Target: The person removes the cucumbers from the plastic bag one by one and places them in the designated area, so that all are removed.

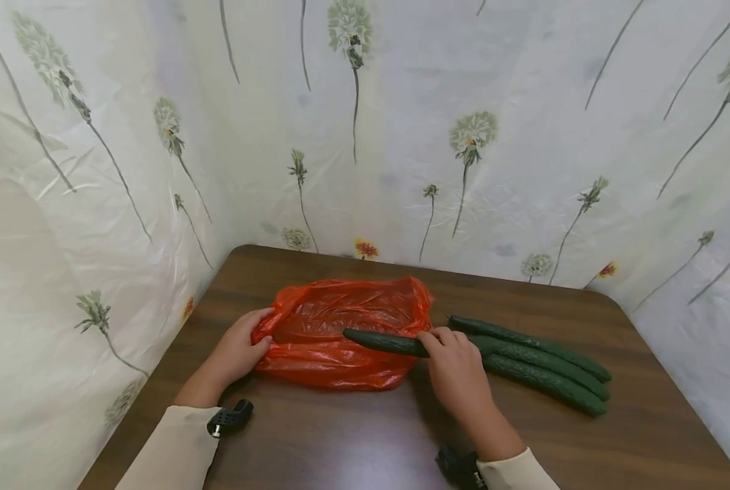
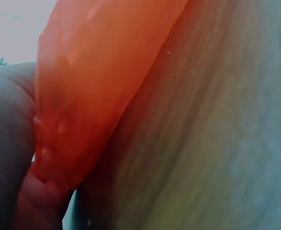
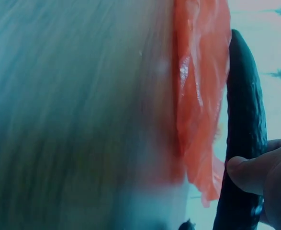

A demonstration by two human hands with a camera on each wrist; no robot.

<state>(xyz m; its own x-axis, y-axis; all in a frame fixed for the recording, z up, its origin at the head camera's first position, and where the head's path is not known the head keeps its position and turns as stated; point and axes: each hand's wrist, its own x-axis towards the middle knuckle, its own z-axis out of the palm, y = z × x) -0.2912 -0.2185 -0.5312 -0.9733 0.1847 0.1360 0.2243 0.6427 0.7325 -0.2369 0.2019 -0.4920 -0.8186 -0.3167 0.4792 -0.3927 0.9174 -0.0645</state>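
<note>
A red plastic bag [image 1: 340, 367] lies on the table with its mouth spread wide. My left hand [image 1: 237, 350] pinches the bag's left rim; in the left wrist view the red film [image 2: 97, 72] runs between thumb and fingers. My right hand [image 1: 459, 374] grips a dark green cucumber [image 1: 386, 342], whose tip points left over the bag's near right rim. In the right wrist view the thumb presses on this cucumber [image 3: 245, 105], beside the bag [image 3: 202, 91]. Its other end is hidden by the hand. More cucumbers [image 1: 548, 384] lie side by side to the right.
A brown wood-grain table [image 1: 352, 442] carries everything. Pale sheeting printed with dandelions [image 1: 401, 136] hangs behind the table and along its left and right sides. Each wrist wears a black strap device [image 1: 230, 418].
</note>
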